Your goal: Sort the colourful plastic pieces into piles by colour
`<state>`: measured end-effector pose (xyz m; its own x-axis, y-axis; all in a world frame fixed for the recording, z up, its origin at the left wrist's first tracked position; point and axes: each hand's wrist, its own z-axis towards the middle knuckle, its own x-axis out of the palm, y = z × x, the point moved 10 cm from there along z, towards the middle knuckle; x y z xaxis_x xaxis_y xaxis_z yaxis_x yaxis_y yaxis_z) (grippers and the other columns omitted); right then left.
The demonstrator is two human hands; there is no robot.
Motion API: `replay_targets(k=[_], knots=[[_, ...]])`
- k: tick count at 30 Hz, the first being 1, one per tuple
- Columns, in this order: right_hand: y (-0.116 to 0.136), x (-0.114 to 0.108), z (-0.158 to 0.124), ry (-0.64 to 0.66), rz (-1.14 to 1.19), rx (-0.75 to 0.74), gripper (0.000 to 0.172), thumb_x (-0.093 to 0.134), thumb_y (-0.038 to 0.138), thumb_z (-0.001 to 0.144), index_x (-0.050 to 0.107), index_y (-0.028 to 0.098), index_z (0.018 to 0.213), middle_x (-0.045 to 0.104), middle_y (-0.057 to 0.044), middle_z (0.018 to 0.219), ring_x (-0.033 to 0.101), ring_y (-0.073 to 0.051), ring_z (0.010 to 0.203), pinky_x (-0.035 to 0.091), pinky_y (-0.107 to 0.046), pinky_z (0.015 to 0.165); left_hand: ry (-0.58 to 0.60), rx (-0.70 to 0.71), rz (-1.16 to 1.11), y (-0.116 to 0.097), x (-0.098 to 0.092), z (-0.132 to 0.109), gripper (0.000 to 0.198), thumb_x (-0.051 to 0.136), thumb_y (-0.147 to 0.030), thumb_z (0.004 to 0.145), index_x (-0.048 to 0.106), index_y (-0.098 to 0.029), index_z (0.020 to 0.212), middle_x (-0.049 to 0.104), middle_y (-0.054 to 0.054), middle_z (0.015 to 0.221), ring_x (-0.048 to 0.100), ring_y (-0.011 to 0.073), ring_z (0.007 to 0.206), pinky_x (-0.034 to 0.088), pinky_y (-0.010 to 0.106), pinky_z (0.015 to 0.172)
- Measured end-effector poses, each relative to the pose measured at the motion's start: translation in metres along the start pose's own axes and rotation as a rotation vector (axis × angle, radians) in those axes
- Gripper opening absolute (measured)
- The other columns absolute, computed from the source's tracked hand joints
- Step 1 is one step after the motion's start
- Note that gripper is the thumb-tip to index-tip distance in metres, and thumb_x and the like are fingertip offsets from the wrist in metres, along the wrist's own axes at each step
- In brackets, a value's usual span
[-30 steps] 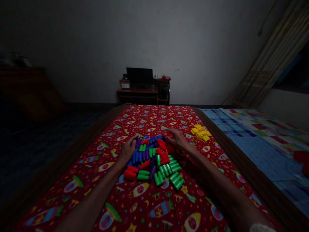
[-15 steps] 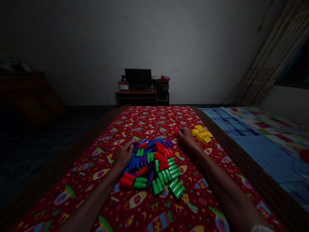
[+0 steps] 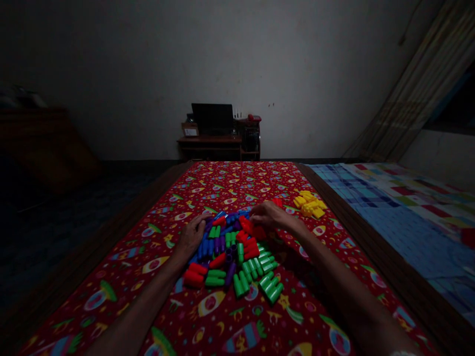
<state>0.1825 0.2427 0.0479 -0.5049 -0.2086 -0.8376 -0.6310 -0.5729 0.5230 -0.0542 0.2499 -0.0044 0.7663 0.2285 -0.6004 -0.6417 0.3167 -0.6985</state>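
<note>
A mixed pile of plastic toy building blocks lies on the red patterned cloth: green blocks (image 3: 251, 268), red blocks (image 3: 251, 248), blue blocks (image 3: 205, 248) and purple blocks (image 3: 230, 273). My left hand (image 3: 192, 236) rests against the pile's left edge, fingers stretched loosely over the blue and purple pieces. Over the pile's far right side hovers my right hand (image 3: 270, 216), its fingers apart and angled down near red and blue blocks, with nothing visible in them. Just behind it sits a single red block (image 3: 277, 201), partly hidden. Farther right is a group of yellow blocks (image 3: 310, 203).
The patterned cloth (image 3: 208, 326) covers a long surface with dark brown side edges. A bed with blue checked bedding (image 3: 345, 198) adjoins it on the right. A small desk (image 3: 210, 141) with a dark screen (image 3: 212, 118) stands against the far wall.
My right hand has let go of a red block, leaving it left of the yellow ones, and has moved left over the pile. My left hand has hardly moved.
</note>
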Motion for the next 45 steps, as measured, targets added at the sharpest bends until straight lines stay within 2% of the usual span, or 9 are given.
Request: replay_targets(k=[2,7,16,24,30,34,39,42,45], knots=[[0.019,0.018,-0.001,0.116,-0.039,-0.030,0.020,0.061,0.035,0.084,0.068,0.016,0.083,0.062,0.001,0.067,0.050,-0.010,0.058,0.031,-0.020,0.053,-0.002,-0.001,-0.001,-0.001,0.000,0.000,0.040,0.040,-0.040,0.081,0.069,-0.021,0.100,0.069,0.007,0.115,0.061,0.0238,0.111,0.044,0.039,0.102],[0.026,0.018,-0.002,0.070,-0.149,-0.022,0.020,0.067,0.034,0.081,0.067,0.017,0.093,0.064,-0.001,0.075,0.052,-0.011,0.064,0.030,-0.021,0.055,-0.004,0.016,0.003,-0.006,0.000,0.000,0.039,0.038,-0.038,0.081,0.069,-0.020,0.097,0.070,0.008,0.114,0.061,0.0244,0.110,0.045,0.040,0.102],[-0.066,-0.051,-0.030,-0.362,-0.412,0.494,0.042,0.051,0.036,0.093,0.051,0.008,0.124,0.068,-0.018,0.101,0.062,-0.024,0.091,0.040,-0.029,0.072,0.000,0.029,0.009,-0.004,0.002,0.001,0.040,0.037,-0.037,0.082,0.070,-0.019,0.096,0.069,0.009,0.112,0.061,0.0249,0.110,0.045,0.040,0.102],[-0.096,-0.045,-0.049,-0.246,-0.562,0.708,0.040,0.034,0.037,0.099,0.064,0.012,0.109,0.067,-0.017,0.108,0.061,-0.025,0.102,0.039,-0.030,0.080,0.012,0.053,0.044,-0.008,0.002,0.000,0.039,0.037,-0.036,0.082,0.069,-0.019,0.097,0.070,0.007,0.113,0.061,0.0230,0.109,0.045,0.040,0.101],[-0.075,-0.051,-0.040,-0.256,-0.631,0.614,0.040,0.035,0.038,0.099,0.064,0.011,0.109,0.068,-0.017,0.103,0.061,-0.024,0.097,0.037,-0.030,0.077,0.016,0.055,0.060,-0.011,0.002,0.000,0.039,0.037,-0.036,0.081,0.069,-0.019,0.096,0.070,0.008,0.113,0.062,0.0230,0.109,0.046,0.040,0.101],[-0.036,-0.050,-0.024,-0.314,-0.521,0.384,0.033,0.042,0.032,0.097,0.063,0.012,0.114,0.070,-0.015,0.097,0.062,-0.020,0.086,0.036,-0.026,0.072,0.004,0.050,0.054,-0.011,0.001,0.000,0.037,0.038,-0.034,0.081,0.069,-0.019,0.094,0.069,0.008,0.114,0.062,0.0236,0.110,0.045,0.041,0.102],[0.029,0.008,-0.003,-0.147,-0.232,0.000,0.023,0.051,0.028,0.092,0.066,0.015,0.104,0.067,-0.005,0.078,0.055,-0.012,0.065,0.030,-0.022,0.059,0.014,0.054,0.053,-0.010,0.002,0.000,0.037,0.039,-0.032,0.081,0.070,-0.019,0.098,0.069,0.008,0.116,0.061,0.0243,0.113,0.044,0.042,0.104],[0.038,0.036,0.001,-0.116,-0.280,-0.015,0.017,0.052,0.023,0.090,0.067,0.015,0.091,0.060,-0.002,0.067,0.045,-0.011,0.056,0.023,-0.024,0.053,0.010,0.058,0.047,-0.007,0.003,0.000,0.038,0.039,-0.032,0.082,0.070,-0.018,0.099,0.068,0.009,0.117,0.060,0.0247,0.113,0.043,0.043,0.104],[0.033,0.040,0.004,-0.127,-0.296,0.012,0.019,0.048,0.019,0.088,0.066,0.015,0.084,0.056,0.000,0.063,0.037,-0.010,0.053,0.020,-0.025,0.052,0.012,0.063,0.041,-0.003,0.004,0.001,0.038,0.040,-0.033,0.082,0.070,-0.018,0.100,0.069,0.009,0.116,0.060,0.0247,0.113,0.043,0.043,0.104]])
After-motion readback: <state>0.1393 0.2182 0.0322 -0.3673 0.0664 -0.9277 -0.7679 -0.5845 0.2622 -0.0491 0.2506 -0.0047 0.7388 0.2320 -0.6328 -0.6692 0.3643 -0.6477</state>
